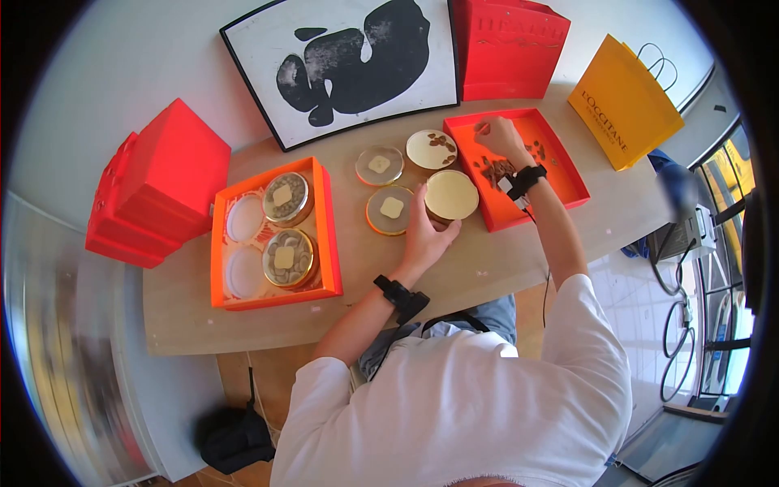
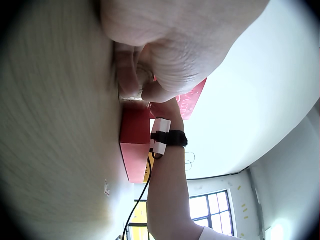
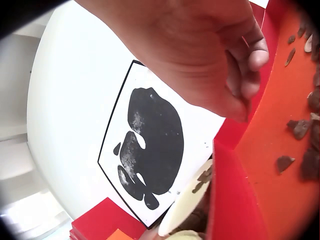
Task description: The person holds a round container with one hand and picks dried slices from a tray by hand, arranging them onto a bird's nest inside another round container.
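My left hand [image 1: 426, 239] grips a round tub [image 1: 451, 196] with a cream-coloured top, fingers and thumb about its side, at the table's middle. Just behind it is another round tub [image 1: 432, 149], brown pieces lying on its cream top. Over the red tray [image 1: 578, 197] with the orange inside hovers my right hand [image 1: 501, 138]. Its fingers [image 3: 257, 60] are curled in, and no piece shows between them. Dried-looking brown pieces [image 3: 300, 129] lie scattered and heaped in the tray below. Left of the tubs lie two round clear lids, one behind [image 1: 379, 165], one nearer [image 1: 389, 209].
An orange box [image 1: 331, 268] at left holds two lidded jars [image 1: 288, 258] beside two round hollows. Red boxes [image 1: 174, 174] stand farther left. A framed picture [image 1: 365, 65], a red bag [image 1: 515, 53] and a yellow bag [image 1: 625, 105] line the back.
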